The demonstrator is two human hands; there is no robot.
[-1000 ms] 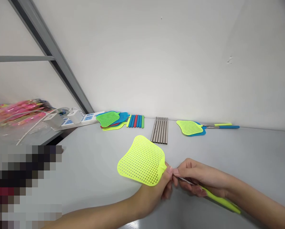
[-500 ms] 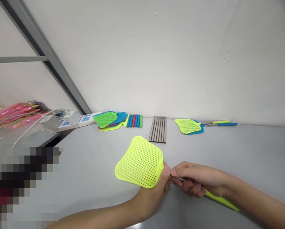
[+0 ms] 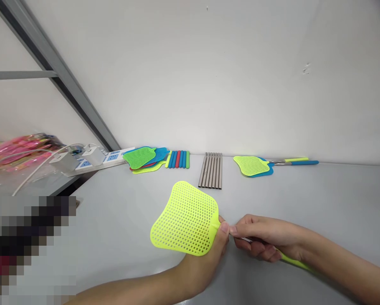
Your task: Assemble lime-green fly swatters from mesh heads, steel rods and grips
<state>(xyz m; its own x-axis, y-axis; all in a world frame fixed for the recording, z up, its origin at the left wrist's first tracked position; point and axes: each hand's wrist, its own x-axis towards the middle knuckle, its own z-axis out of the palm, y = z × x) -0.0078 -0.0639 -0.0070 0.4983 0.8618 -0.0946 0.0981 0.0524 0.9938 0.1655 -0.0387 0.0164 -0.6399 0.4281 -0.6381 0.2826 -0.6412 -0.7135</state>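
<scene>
A yellow fly swatter head [image 3: 190,220], full of small holes, faces me above the table. My left hand [image 3: 219,245] pinches its neck between thumb and fingers. Close beside it, my right hand [image 3: 266,239] is closed around a thin metal rod [image 3: 246,239]. A yellow-green handle [image 3: 296,262] comes out behind the right hand, partly under the wrist. The two thumbs almost meet, and the fingers hide the spot where the neck and rod come together.
By the wall lie loose swatter heads [image 3: 140,158], several coloured handles [image 3: 177,159] and a row of metal tubes [image 3: 210,170]. Complete swatters [image 3: 253,166] lie at the back right. A power strip [image 3: 113,157] with plugs and cables is at left, near bagged pink items [image 3: 24,152].
The view has shifted slightly. The swatter head has tilted a little and come slightly nearer. A bit more of the metal rod shows beside my right fingers; both hands keep their hold.
</scene>
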